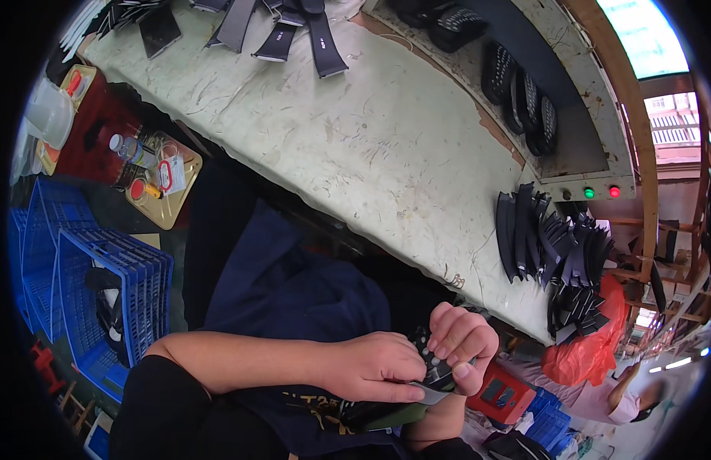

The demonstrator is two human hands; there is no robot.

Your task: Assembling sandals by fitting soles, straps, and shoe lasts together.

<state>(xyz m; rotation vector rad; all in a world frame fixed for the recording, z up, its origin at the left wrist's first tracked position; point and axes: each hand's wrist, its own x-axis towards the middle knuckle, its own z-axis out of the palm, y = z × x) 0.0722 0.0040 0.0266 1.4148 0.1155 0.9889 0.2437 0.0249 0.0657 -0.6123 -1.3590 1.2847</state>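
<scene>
Close to my body, in front of the table edge, I hold a black shoe with pale dots (438,366) between both hands. My left hand (378,366) is closed on its near side, with the thumb along a grey edge strip. On the far right side of the shoe, the curled fingers and thumb of my right hand (461,345) pinch it. Below my left hand a dull green part (394,418) shows. Much of the shoe is hidden by my fingers.
A pale worktable (355,161) runs diagonally ahead, with black strap pieces (547,241) stacked at its right end and more straps (294,34) at the far edge. An open cabinet (578,146) holds dotted black shoes. Blue crates (118,291) and a yellow tray (168,218) stand left.
</scene>
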